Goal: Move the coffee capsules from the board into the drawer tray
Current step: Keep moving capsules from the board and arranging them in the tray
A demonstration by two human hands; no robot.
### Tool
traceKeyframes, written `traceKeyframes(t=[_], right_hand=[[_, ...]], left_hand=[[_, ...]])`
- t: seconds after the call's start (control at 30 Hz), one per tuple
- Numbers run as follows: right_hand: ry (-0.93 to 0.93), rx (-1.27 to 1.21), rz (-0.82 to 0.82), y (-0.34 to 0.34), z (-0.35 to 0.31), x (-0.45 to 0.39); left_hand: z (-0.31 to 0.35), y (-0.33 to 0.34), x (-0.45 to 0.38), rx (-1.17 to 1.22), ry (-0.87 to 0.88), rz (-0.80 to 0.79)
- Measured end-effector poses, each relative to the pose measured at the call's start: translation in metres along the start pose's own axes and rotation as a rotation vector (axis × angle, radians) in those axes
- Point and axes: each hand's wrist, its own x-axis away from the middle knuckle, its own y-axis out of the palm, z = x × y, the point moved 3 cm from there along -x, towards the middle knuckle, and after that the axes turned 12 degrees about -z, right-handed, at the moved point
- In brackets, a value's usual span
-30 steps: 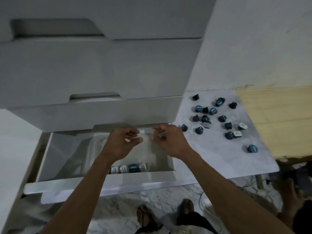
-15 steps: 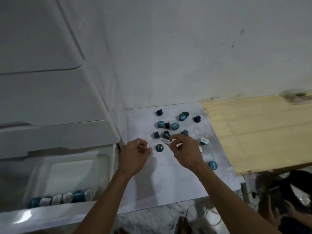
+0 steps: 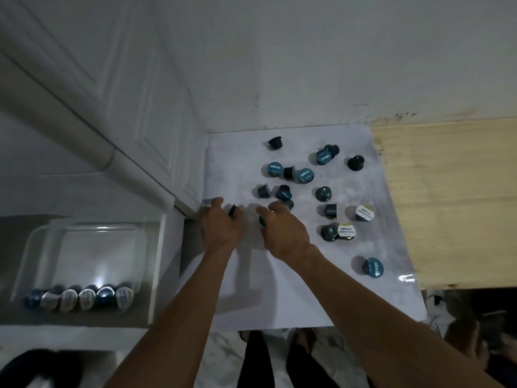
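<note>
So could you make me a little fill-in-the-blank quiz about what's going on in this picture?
1. The loose coffee capsules lie on a white ____.
2. The capsules already put away stand in a single ____ at the near end of the drawer tray.
3. The left hand holds a ____ capsule.
4. Right of the white board lies a bare ____ surface.

Missing words: board; row; dark; wooden

Dim, cool grey light across the whole view, colours washed out. A bright glare spot sits on the clear drawer tray (image 3: pixel 92 242), a smaller glint at the white board (image 3: pixel 279 289) near its right edge. Soft shadows trail beneath both forearms. The hands are smeared with motion blur. Cabinet lines bow at the left, wide-angle stretch; bottom corners fall murky.
</note>
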Motion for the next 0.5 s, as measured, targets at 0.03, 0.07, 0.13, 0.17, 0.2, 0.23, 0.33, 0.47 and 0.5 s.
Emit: traceKeyframes(t=[0.03, 0.07, 0.13, 0.17, 0.2, 0.23, 0.33, 0.47, 0.5], right_hand=[[0.003, 0.018, 0.003, 0.005, 0.001, -0.005], [0.001, 0.022, 0.016, 0.008, 0.002, -0.008], [-0.012, 0.016, 0.047, 0.013, 0.004, -0.014], [-0.016, 0.015, 0.059, 0.015, 0.005, -0.015], [-0.020, 0.016, 0.067, 0.015, 0.006, -0.016], [-0.025, 0.017, 0.075, 0.015, 0.007, -0.015], [-0.043, -0.014, 0.109, 0.014, 0.011, -0.010], [-0.094, -0.143, 0.216, 0.016, 0.022, -0.001], [-0.128, -0.171, 0.243, 0.020, 0.026, 0.000]], left_hand=[[0.000, 0.004, -0.006, 0.004, 0.009, 0.008], [-0.002, 0.008, -0.011, 0.012, 0.032, 0.019], [-0.008, 0.015, -0.021, 0.038, 0.065, 0.040], [-0.012, 0.018, -0.023, 0.053, 0.064, 0.048], [-0.014, 0.019, -0.024, 0.066, 0.066, 0.059], [-0.014, 0.019, -0.023, 0.076, 0.080, 0.073], [-0.011, 0.019, -0.017, 0.103, 0.150, 0.090], [-0.022, 0.029, -0.015, 0.199, 0.208, 0.088], [-0.028, 0.034, -0.014, 0.228, 0.223, 0.096]])
